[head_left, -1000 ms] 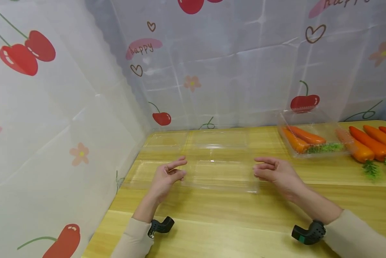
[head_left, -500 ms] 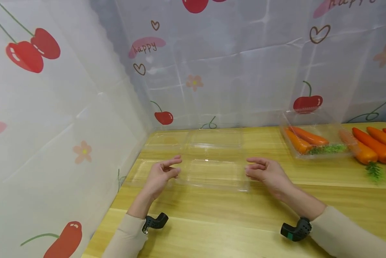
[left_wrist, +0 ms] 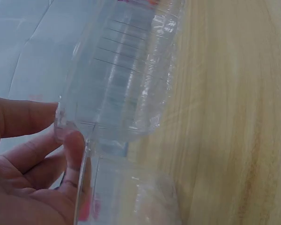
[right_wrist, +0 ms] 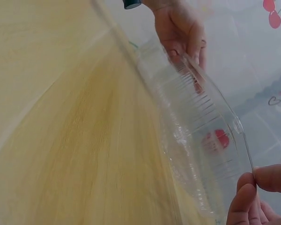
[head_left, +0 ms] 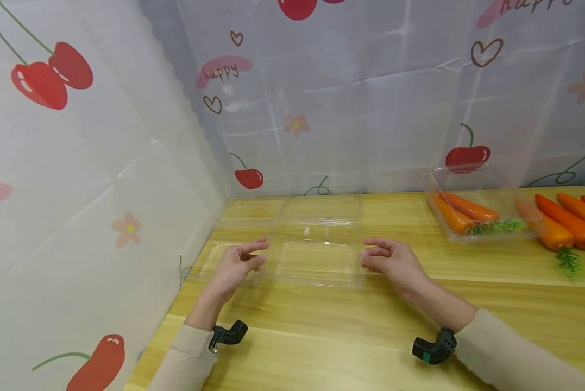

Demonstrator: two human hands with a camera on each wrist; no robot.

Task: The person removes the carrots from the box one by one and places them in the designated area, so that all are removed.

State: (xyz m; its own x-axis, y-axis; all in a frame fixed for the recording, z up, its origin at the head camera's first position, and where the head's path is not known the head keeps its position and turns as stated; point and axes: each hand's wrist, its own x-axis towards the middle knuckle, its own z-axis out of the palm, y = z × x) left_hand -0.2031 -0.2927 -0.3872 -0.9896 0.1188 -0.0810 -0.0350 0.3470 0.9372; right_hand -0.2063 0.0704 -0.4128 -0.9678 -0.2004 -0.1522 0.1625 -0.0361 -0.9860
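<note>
Plastic box, clear and hard to make out against the counter, sits well to the left of the carrot box, where orange carrots show through the wall. The step in hand looks like guiding it by two opposite sides, and doing that well probably means letting both hands work at the same height and pace, so the thin rim stays level and neither corner drags. Light pressure should be enough; squeezing inward would likely bow the flimsy walls. The left hand is on the side farther from the carrot box, and its grip is nearly closed, thumb and finger parted only by the rim they pinch. The right hand, on the side nearer the carrot box, pinches the opposite rim in the same narrow way, as its wrist view shows. Another clear piece lies farther left of the carrot box, beyond the left hand; whether it is joined to the held one cannot be told, nor whether the held one's base touches the counter.
</note>
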